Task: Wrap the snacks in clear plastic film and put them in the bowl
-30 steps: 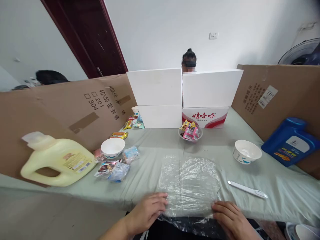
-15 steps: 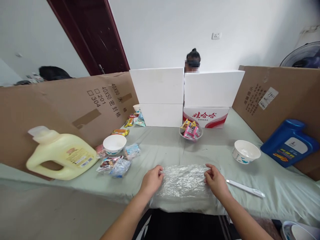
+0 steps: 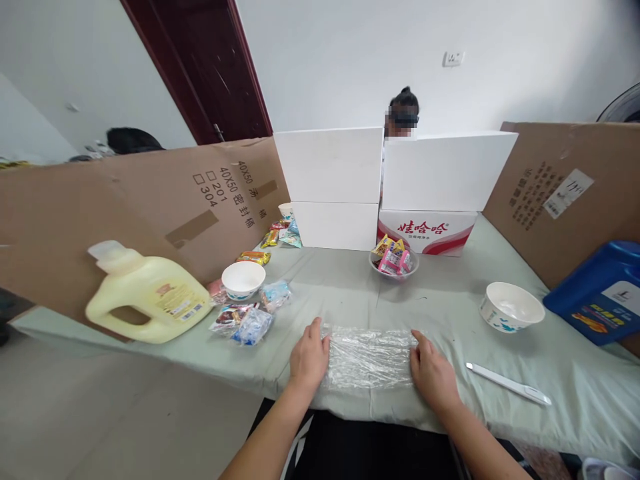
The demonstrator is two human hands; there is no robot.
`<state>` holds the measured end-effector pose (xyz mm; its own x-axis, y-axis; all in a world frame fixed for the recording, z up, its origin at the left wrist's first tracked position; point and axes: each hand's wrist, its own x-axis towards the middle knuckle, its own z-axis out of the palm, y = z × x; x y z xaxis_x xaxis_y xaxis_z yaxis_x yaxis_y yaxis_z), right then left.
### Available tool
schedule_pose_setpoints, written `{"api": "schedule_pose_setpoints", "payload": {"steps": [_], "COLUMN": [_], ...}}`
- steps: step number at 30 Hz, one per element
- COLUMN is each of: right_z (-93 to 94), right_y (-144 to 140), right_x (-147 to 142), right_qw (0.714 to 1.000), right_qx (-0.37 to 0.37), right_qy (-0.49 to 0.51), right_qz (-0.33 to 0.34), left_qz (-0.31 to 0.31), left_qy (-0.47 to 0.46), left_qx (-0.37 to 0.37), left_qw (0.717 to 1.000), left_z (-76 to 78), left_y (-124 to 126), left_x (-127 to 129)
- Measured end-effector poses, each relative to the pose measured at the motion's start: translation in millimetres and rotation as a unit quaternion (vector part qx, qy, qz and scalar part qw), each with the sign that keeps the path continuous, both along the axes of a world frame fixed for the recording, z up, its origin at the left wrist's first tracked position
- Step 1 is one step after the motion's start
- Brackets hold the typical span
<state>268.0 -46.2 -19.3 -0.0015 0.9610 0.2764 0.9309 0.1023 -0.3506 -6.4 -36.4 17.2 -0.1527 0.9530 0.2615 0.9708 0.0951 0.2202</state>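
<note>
Green-covered surface [image 3: 450,293] with folded plastic sheet [image 3: 369,357] lying flat between both hands. Left hand [image 3: 309,357] and right hand [image 3: 433,373] rest on its ends, fingers released, pressing flat. White bowl [image 3: 511,308] and white stick [image 3: 507,383] lie right of the right fingers.

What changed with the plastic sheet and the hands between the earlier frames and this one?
The clear plastic sheet, spread wide a second ago, is now folded into a narrow band near the table edge. The left hand and right hand moved up from its near corners and now press flat on its two ends. The bowls, snack packets, white stick and yellow jug lie as before.
</note>
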Motion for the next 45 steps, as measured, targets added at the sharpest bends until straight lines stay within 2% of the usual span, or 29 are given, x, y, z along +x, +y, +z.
{"api": "schedule_pose_setpoints", "payload": {"steps": [2, 4, 7, 10, 13, 16, 17, 19, 21, 23, 25, 28, 31, 34, 36, 40, 45], "right_z": [0.3, 2.5, 8.9, 17.0, 25.8, 33.6, 35.0, 35.1, 31.0, 24.1, 16.5, 5.9, -3.2, -6.4, -3.3, 7.0, 13.2], "right_y": [-0.2, -0.5, -1.6, -3.2, -4.9, -7.4, -8.5, -10.6, -12.0, -12.6, -13.4, -18.0, -28.9, -44.5, -55.4, -71.1, -74.9], "right_x": [-1.9, -3.6, -0.5, 13.9, 30.1, 28.2, 21.7, 3.1, -15.7, -26.3, -24.9, -5.8, 18.5, 37.0, 44.9, 54.7, 61.7], "right_qw": [1.000, 0.999, 0.999, 0.998, 0.992, 0.989, 0.991, 0.990, 0.976, 0.961, 0.958, 0.968, 0.978, 0.982, 0.976, 0.956, 0.965], "right_qx": [0.002, 0.000, -0.016, -0.043, -0.080, -0.039, -0.013, 0.017, 0.003, -0.040, -0.079, -0.095, -0.063, 0.013, 0.045, 0.030, 0.032], "right_qy": [-0.019, -0.031, -0.034, -0.039, -0.086, -0.132, -0.134, -0.122, -0.114, -0.114, -0.117, -0.128, -0.141, -0.140, -0.132, -0.095, 0.017], "right_qz": [0.004, 0.009, 0.018, 0.001, -0.039, -0.046, -0.024, 0.067, 0.183, 0.249, 0.248, 0.195, 0.142, 0.127, 0.167, 0.275, 0.260], "left_qz": [-0.029, -0.122, -0.289, -0.359, -0.368, -0.373, -0.374, -0.374, -0.374, -0.377, -0.379, -0.367, -0.345, -0.345, -0.383, -0.449, -0.453], "left_qy": [0.022, 0.019, 0.006, 0.012, 0.015, 0.020, 0.023, 0.029, 0.036, 0.047, 0.061, 0.085, 0.103, 0.093, 0.068, -0.001, -0.111], "left_qx": [0.057, 0.065, 0.010, -0.056, -0.094, -0.101, -0.101, -0.099, -0.096, -0.095, -0.092, -0.074, -0.044, -0.005, 0.021, 0.042, 0.045], "left_qw": [0.998, 0.990, 0.957, 0.932, 0.925, 0.922, 0.922, 0.922, 0.922, 0.920, 0.919, 0.923, 0.932, 0.934, 0.921, 0.893, 0.883], "left_z": [1.1, 0.5, -3.8, -8.8, -11.5, -13.2, -13.8, -14.8, -15.7, -16.7, -18.3, -21.8, -23.8, -22.1, -20.4, -19.5, -15.0], "left_y": [-1.5, -5.2, -11.4, -13.9, -12.7, -10.9, -10.6, -10.2, -9.7, -8.8, -7.4, -5.4, -7.2, -16.8, -26.7, -43.4, -42.8], "left_x": [10.7, 25.7, 45.7, 51.7, 47.9, 45.6, 46.0, 47.9, 48.8, 44.9, 33.3, 2.5, -31.5, -52.3, -55.9, -49.1, -45.8]}}
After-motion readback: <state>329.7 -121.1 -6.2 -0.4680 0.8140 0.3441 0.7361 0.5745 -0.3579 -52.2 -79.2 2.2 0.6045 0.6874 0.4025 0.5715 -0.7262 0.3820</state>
